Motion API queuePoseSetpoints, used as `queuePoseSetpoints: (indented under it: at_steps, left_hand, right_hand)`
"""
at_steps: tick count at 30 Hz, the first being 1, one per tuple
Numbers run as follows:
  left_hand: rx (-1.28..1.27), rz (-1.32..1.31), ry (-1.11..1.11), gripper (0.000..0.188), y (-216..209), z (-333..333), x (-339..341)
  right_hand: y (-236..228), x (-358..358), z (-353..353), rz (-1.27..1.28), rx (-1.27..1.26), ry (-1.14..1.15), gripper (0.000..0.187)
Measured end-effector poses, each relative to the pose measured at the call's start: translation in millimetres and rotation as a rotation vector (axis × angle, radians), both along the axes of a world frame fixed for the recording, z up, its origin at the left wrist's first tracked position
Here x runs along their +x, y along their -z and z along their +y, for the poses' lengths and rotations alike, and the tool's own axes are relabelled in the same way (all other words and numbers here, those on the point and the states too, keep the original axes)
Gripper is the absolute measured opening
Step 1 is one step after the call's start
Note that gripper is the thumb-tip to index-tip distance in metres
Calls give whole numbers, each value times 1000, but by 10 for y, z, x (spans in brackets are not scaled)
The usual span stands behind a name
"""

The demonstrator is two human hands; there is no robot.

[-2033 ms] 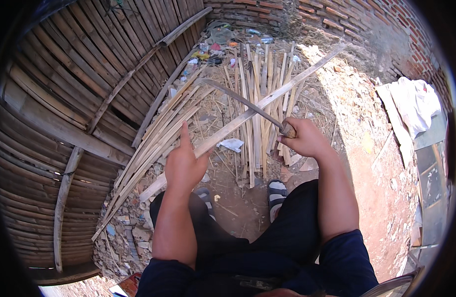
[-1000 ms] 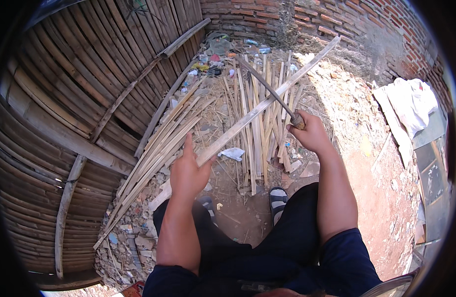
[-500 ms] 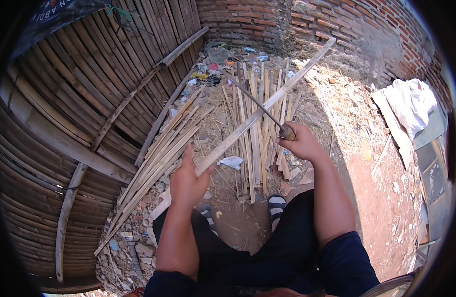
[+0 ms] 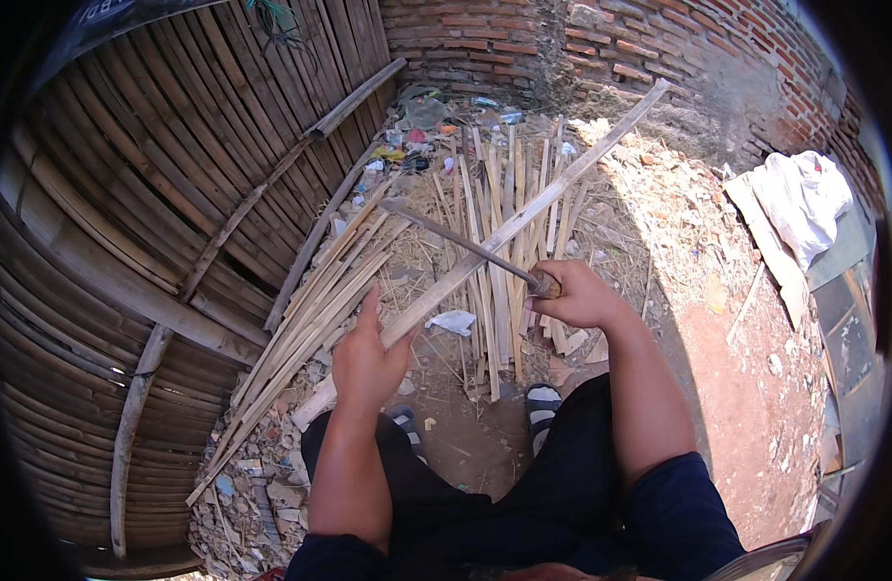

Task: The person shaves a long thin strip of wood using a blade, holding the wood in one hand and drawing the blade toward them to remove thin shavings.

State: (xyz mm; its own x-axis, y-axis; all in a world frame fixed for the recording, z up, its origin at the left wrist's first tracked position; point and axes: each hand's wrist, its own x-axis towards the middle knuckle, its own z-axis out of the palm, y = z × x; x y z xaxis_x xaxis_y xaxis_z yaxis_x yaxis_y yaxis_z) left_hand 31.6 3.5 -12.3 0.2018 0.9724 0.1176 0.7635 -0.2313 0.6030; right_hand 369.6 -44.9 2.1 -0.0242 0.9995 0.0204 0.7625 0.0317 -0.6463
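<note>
A long pale wooden or bamboo strip (image 4: 586, 167) runs slantwise from beside my left knee up toward the brick wall. My left hand (image 4: 366, 363) is closed round its lower part, the index finger stretched out along it. In my right hand (image 4: 583, 295) is the wooden handle of a machete (image 4: 434, 225), its long dark blade pointing to the far left. The blade crosses the strip around its middle; whether it rests on the strip or hangs just above, I cannot tell. Below lies a bundle of thin strips (image 4: 498, 334) on the ground.
More long strips (image 4: 305, 329) lie along the woven bamboo wall (image 4: 204, 165) at left. A brick wall (image 4: 639, 48) closes the far side. Litter and rubble cover the far ground. A white sack (image 4: 804, 203) lies on boards at right. My sandalled feet (image 4: 543, 412) stand close by.
My right hand has moved slightly left and down, and the machete's blade has swung lower, its tip further left. The strip's far end has shifted slightly right; my left hand keeps its hold.
</note>
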Motion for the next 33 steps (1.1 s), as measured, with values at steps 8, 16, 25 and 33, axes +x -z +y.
queuePoseSetpoints:
  at_steps: [8, 16, 25, 33]
  left_hand:
    - [107, -122, 3, 83, 122, 44, -20]
    - [65, -83, 31, 83, 138, 47, -24]
    - [72, -129, 46, 82, 147, 50, 9]
    - [60, -182, 71, 78, 155, 36, -29]
  right_hand:
    - [-90, -38, -83, 44, 44, 157, 35]
    - [-10, -93, -43, -106, 10, -77, 36]
    - [-107, 43, -110, 28, 75, 204, 37]
    - [-104, -181, -64, -126, 11, -118, 35]
